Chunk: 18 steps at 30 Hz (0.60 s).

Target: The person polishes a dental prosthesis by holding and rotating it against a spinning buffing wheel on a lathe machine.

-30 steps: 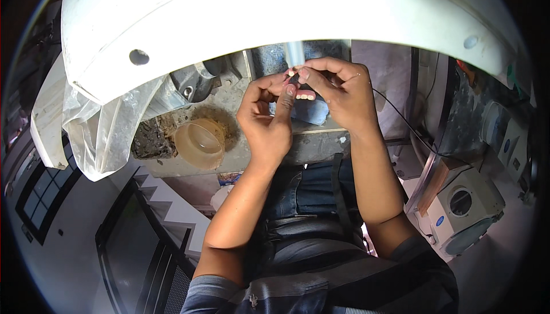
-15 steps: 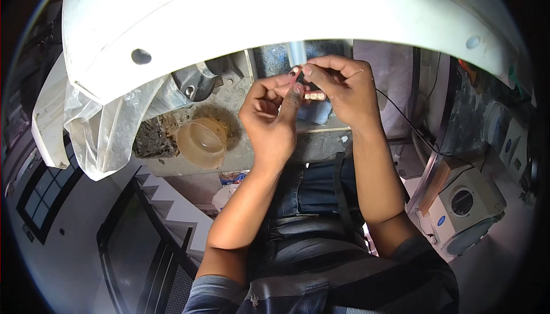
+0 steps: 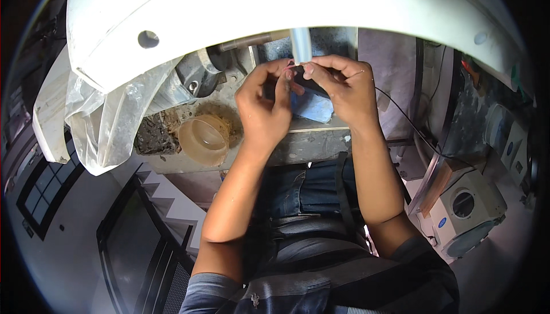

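Note:
Between my hands is a denture, its pink base partly showing and mostly hidden by fingers. My left hand pinches it from the left with thumb and forefinger. At its other side my right hand closes its thumb and forefinger on its edge. Straight above the fingertips a pale bluish column comes down, a tube or a stream of water; I cannot tell which. Below the denture lies a light blue block or folded cloth.
A large white curved cover hangs over the far side. On the left are a clear plastic bag, a grey metal machine and a translucent bowl on the stained counter. A black cable runs right, towards a cream box-shaped device.
The denture has been turned and lifted slightly, so its row of white teeth no longer shows. My left hand has shifted a little up and left. The blue piece is more exposed.

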### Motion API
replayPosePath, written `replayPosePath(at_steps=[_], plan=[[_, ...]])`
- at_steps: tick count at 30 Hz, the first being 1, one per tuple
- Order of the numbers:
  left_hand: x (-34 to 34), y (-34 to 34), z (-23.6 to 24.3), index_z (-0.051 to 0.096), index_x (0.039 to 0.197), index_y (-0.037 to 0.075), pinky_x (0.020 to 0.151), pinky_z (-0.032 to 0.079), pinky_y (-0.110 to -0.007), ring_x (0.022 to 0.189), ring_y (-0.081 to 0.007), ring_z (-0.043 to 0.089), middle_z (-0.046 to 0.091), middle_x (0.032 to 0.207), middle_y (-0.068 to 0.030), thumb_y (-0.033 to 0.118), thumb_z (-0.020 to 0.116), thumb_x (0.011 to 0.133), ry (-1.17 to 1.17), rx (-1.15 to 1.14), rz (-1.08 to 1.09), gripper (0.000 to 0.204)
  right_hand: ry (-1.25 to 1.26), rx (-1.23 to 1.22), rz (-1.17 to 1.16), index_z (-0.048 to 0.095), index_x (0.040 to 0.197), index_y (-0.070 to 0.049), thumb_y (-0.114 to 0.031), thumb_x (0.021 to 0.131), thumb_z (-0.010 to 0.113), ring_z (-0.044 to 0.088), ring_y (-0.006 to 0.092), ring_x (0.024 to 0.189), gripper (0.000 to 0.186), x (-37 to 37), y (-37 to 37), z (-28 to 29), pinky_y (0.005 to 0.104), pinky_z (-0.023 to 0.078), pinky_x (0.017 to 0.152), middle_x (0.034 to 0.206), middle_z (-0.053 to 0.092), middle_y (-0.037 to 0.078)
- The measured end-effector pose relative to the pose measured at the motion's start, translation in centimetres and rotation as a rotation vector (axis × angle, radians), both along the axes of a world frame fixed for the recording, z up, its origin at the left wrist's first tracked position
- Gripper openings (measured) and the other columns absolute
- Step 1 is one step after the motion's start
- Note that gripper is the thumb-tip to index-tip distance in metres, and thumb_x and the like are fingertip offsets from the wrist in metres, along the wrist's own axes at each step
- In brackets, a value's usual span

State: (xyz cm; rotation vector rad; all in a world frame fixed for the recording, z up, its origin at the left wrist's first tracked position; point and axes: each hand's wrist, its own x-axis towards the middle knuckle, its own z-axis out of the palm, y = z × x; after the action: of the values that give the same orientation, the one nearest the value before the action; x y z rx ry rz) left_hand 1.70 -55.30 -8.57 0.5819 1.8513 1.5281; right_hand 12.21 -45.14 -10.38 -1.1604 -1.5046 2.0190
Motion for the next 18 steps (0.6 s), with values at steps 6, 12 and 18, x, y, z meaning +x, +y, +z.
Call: replayPosePath(at_steps=[6, 12, 18], plan=[[-0.1, -0.2, -1.1, 0.062, 0.098, -0.006, 0.060, 0.047, -0.022, 0.065, -0.0102, 0.060, 0.066, 0.082, -0.0089, -0.005, 0.055, 0.092, 0.020, 0.056, 0.064, 0.010, -0.039, 0.102, 0.072, 0.072, 0.098, 0.000, -0.009, 0.085, 0.071, 0.063, 0.0057, 0.072, 0.016, 0.0, -0.4, 0.4, 0.0183, 0.045, 0.060, 0.080, 0.072, 0.006], [-0.9, 1.0, -1.4, 0.063, 0.095, -0.004, 0.059, 0.045, -0.021, 0.066, -0.0088, 0.057, 0.065, 0.081, -0.0077, -0.006, 0.054, 0.092, 0.053, -0.048, 0.070, 0.010, -0.073, 0.089, 0.063, 0.072, 0.098, 0.000, -0.009, 0.085, 0.071, 0.062, 0.0048, 0.071, 0.016, -0.5, -0.4, 0.4, 0.0184, 0.044, 0.059, 0.079, 0.072, 0.005], [-0.4, 1.1, -1.6, 0.063, 0.093, -0.003, 0.060, 0.044, -0.021, 0.069, -0.0076, 0.056, 0.065, 0.080, -0.0060, -0.007, 0.054, 0.091, 0.034, -0.060, 0.090, 0.010, 0.001, 0.078, -0.018, 0.071, 0.096, 0.001, -0.008, 0.085, 0.070, 0.062, 0.0049, 0.070, 0.014, -0.1, -0.5, -0.3, 0.0191, 0.045, 0.058, 0.078, 0.072, 0.005]])
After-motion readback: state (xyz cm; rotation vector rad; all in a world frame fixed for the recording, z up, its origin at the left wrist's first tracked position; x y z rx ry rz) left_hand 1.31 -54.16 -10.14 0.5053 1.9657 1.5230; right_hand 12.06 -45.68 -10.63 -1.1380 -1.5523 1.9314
